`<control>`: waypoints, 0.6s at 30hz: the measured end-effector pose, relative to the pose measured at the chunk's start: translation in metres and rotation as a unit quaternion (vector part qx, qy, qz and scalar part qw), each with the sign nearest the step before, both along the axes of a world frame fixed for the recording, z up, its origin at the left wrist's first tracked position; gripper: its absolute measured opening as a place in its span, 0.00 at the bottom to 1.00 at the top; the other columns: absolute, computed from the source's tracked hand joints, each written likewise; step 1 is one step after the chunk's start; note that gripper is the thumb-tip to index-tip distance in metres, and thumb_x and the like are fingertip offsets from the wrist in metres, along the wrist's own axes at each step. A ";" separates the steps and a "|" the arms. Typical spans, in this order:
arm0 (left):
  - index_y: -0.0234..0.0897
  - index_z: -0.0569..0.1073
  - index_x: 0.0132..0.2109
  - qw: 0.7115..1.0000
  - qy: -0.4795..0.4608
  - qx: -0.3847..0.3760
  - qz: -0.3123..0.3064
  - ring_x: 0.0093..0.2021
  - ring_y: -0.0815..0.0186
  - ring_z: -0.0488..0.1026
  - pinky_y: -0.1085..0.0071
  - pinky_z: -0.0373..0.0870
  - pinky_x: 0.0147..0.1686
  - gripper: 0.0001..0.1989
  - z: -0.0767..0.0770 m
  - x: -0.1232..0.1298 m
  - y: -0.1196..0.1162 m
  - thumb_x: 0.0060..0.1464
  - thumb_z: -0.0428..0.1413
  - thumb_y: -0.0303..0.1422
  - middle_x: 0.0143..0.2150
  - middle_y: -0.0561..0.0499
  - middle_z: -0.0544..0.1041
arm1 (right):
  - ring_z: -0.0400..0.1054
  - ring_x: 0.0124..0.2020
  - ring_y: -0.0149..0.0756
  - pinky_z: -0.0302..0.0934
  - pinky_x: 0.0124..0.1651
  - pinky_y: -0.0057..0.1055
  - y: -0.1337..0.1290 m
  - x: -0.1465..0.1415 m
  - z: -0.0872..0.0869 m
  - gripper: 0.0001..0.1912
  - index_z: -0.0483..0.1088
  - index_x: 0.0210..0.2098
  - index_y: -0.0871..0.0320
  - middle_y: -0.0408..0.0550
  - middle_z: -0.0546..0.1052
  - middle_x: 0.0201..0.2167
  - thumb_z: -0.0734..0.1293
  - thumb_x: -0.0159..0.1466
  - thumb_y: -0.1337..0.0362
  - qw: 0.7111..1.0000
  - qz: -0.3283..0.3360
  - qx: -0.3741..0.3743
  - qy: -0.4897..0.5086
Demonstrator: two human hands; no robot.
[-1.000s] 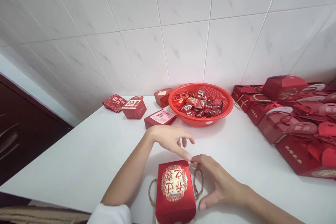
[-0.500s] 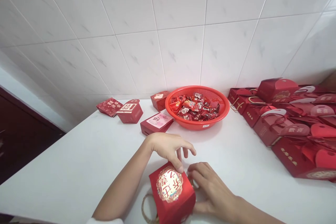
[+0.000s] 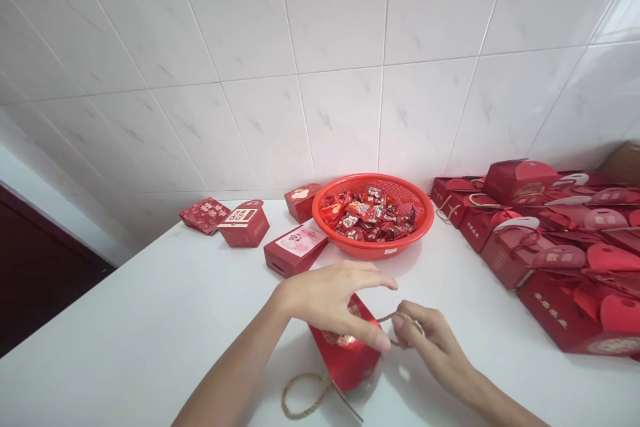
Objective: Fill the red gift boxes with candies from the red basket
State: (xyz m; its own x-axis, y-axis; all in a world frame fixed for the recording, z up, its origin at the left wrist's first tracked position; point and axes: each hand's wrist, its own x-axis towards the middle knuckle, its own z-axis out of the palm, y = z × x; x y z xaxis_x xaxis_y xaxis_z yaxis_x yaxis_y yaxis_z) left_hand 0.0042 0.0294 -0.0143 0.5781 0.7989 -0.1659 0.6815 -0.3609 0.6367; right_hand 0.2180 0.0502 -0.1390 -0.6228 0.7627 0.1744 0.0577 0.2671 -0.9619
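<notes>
A red gift box (image 3: 345,368) with a round gold-patterned label lies on the white table in front of me, its label partly covered. My left hand (image 3: 340,297) spreads over the top of the box, fingers apart and thumb stretched along its near right side; whether the thumb presses on it I cannot tell. At the box's right side, my right hand (image 3: 423,333) is closed on a twisted rope handle (image 3: 387,317), pulled out from the box. Another rope loop (image 3: 295,407) hangs out at the near left, beside a thin projecting flap edge.
Behind the hands stands a red plastic basket (image 3: 373,252) of wrapped candies (image 3: 370,213). Several red boxes, among them a pink-labelled box (image 3: 285,265), sit left of it. Rows of red handled boxes (image 3: 550,300) fill the right side. A tiled wall (image 3: 340,113) rises behind.
My right hand has moved from the box's side to the rope handle and drawn it rightward. The box has turned and tilted, and my left hand has spread wider over it.
</notes>
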 end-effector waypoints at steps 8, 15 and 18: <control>0.40 0.70 0.58 0.991 0.056 0.124 -0.014 0.51 0.56 0.73 0.65 0.68 0.49 0.25 -0.014 0.024 -0.009 0.55 0.63 0.42 0.52 0.46 0.73 | 0.65 0.29 0.37 0.57 0.31 0.29 0.016 0.020 0.021 0.23 0.63 0.21 0.57 0.47 0.70 0.20 0.63 0.68 0.50 0.979 -0.024 -0.092 0.181; 0.38 0.68 0.55 0.983 0.059 0.176 0.003 0.53 0.50 0.70 0.53 0.62 0.57 0.31 -0.039 0.044 -0.012 0.52 0.61 0.52 0.50 0.43 0.74 | 0.69 0.31 0.39 0.65 0.36 0.33 0.015 0.027 0.031 0.20 0.75 0.29 0.57 0.51 0.74 0.24 0.62 0.69 0.52 0.964 0.019 -0.114 0.240; 0.39 0.66 0.56 0.985 0.039 0.169 0.006 0.56 0.48 0.68 0.44 0.55 0.62 0.30 -0.044 0.049 -0.012 0.52 0.62 0.49 0.53 0.43 0.74 | 0.71 0.31 0.39 0.67 0.37 0.32 0.016 0.031 0.031 0.19 0.79 0.36 0.56 0.51 0.75 0.26 0.62 0.68 0.52 0.965 0.016 -0.094 0.246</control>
State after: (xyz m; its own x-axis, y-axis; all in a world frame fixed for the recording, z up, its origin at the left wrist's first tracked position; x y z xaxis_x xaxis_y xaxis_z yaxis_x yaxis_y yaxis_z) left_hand 0.0536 0.0178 -0.0586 0.5643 0.8229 0.0658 0.7295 -0.5344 0.4270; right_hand 0.2494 0.0665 -0.1082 -0.5241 0.7911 0.3154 -0.4228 0.0798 -0.9027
